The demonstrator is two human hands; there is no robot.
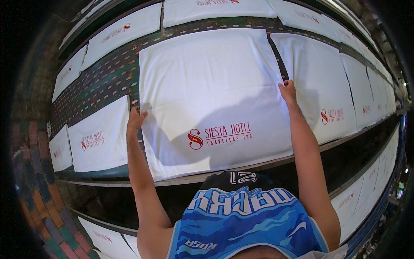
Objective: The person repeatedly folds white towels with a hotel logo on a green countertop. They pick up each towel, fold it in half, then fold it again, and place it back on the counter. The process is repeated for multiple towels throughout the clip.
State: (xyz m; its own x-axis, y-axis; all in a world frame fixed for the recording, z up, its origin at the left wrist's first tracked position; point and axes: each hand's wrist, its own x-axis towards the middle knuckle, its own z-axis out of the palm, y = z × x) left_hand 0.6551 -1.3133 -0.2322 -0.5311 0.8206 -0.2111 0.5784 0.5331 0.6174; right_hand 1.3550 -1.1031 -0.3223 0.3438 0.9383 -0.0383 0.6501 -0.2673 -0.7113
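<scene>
A large white cloth [210,87] with a red printed logo and lettering near its lower edge lies spread on a long dark table patterned with small light marks. At its left edge is my left hand [137,118], fingertips against the fabric; whether they pinch it is unclear. My right hand [288,90] pinches the cloth's right edge between thumb and fingers, a little higher up. Soft creases run down the cloth, and a shadow falls over its lower part. Close on the right lies another printed white cloth [310,71]; a smaller-looking one [113,139] lies on the left.
More printed white cloths [129,24] lie in a row along the table's far side. The table's near edge [181,180] runs in front of my body. Behind me, another surface holds white cloths [359,194]. Coloured paving bricks [42,197] cover the floor at left.
</scene>
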